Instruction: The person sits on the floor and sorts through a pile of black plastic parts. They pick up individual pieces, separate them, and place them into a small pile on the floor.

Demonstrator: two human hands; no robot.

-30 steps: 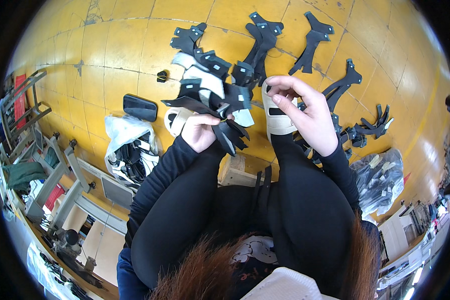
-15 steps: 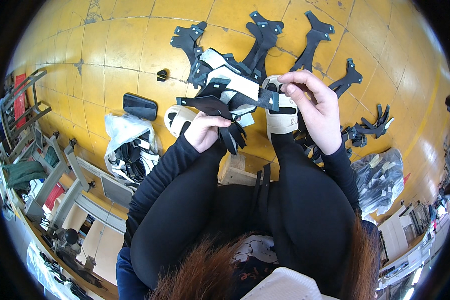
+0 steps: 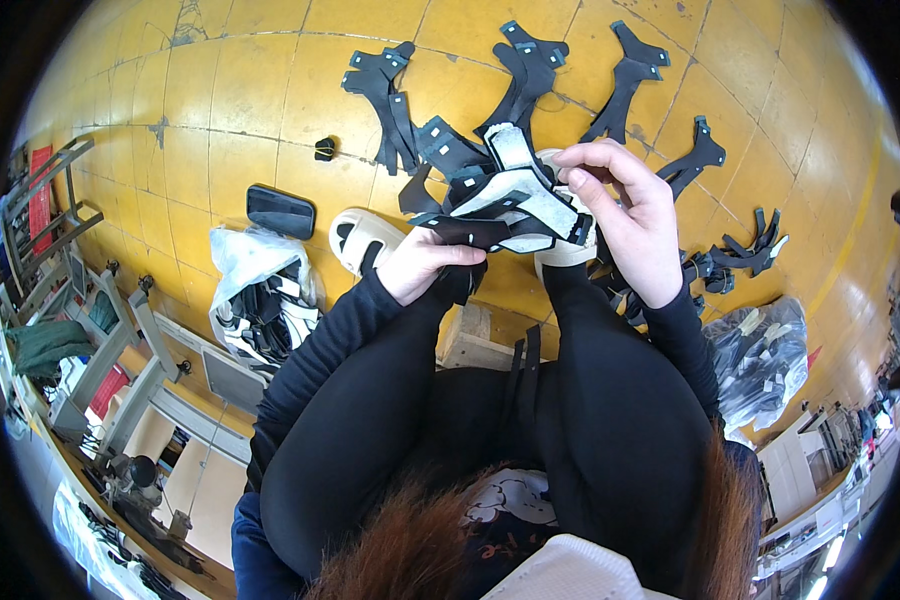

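Note:
My left hand [image 3: 417, 264] is closed around a bundle of black and white cut fabric pieces [image 3: 515, 200], its thumb pressed on a black strip. The pieces fan out up and to the right, over my right shoe [image 3: 568, 252]. At their right edge, my right hand [image 3: 632, 207] is raised, thumb and index finger curled toward each other in a pinch. Anything between those fingertips is too small to make out. Beyond the bundle, black forked pieces with small pale tabs lie in groups on the yellow floor, one stack [image 3: 380, 105] at the left and another [image 3: 523, 75] farther right.
Left of my left shoe [image 3: 362, 240] are a black tray-like object [image 3: 280, 212] and an open plastic bag [image 3: 255, 255] of black and white pieces. Another plastic bag [image 3: 760, 360] is at the right. A small black item [image 3: 324, 150] lies on the floor. Metal frames [image 3: 55, 200] stand far left.
The bundle in my left hand has turned and shifted, its white pieces now spread upward and right. The left hand has moved slightly right; the right hand stays nearly where it was.

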